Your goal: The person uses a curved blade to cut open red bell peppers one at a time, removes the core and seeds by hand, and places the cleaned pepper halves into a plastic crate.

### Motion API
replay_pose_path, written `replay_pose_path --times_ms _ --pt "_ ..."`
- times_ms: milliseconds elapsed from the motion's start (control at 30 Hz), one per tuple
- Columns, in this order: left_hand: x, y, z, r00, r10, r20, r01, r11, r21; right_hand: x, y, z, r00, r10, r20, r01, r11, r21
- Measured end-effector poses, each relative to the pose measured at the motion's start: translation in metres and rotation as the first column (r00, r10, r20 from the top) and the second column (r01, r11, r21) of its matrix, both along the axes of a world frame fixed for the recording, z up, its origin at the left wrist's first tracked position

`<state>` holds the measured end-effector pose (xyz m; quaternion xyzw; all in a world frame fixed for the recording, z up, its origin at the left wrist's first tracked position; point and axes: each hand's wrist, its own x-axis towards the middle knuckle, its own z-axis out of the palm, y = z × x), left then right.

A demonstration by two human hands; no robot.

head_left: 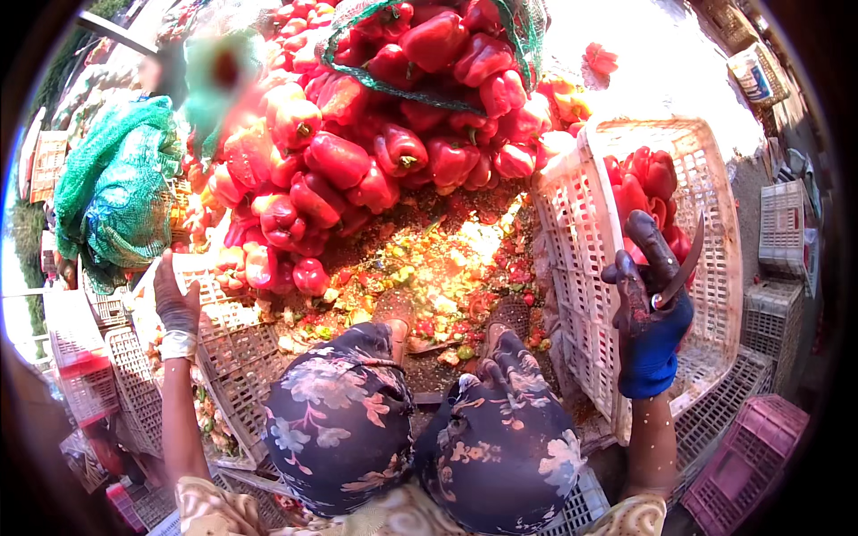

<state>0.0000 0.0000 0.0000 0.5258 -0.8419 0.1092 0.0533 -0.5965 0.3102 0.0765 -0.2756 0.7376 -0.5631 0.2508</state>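
Right grip around knife, left hand spread

And dead ahead, heaped peppers — a mesh bag of more up on top — with trimmings spread from heap to feet. Right side: peppers in a crate, right hand and knife over it. Left hand by another crate; beyond, a sack, probably resting on crates.
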Motion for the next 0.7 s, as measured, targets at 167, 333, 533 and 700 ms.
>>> replay_pose_path --times_ms 167,333,533,700 --pt "-0.301 0.009 -0.047 0.918 -0.31 -0.247 0.373 0.887 0.273 0.033 -0.031 -0.07 0.979 0.183 -0.09 -0.188 0.981 -0.049" --pt "-0.42 -0.006 -0.099 0.85 -0.508 0.14 0.447 0.837 0.316 0.055 -0.038 -0.105 0.942 0.306 -0.139 -0.307 0.952 0.013" --pt "-0.457 -0.03 -0.118 0.788 -0.49 0.373 0.355 0.856 0.376 0.058 -0.047 -0.136 0.951 0.261 0.167 -0.27 0.962 0.034" --pt "-0.447 -0.046 -0.11 0.867 -0.493 0.074 0.439 0.826 0.354 0.059 -0.086 -0.161 0.864 0.147 0.482 -0.123 0.989 -0.081"
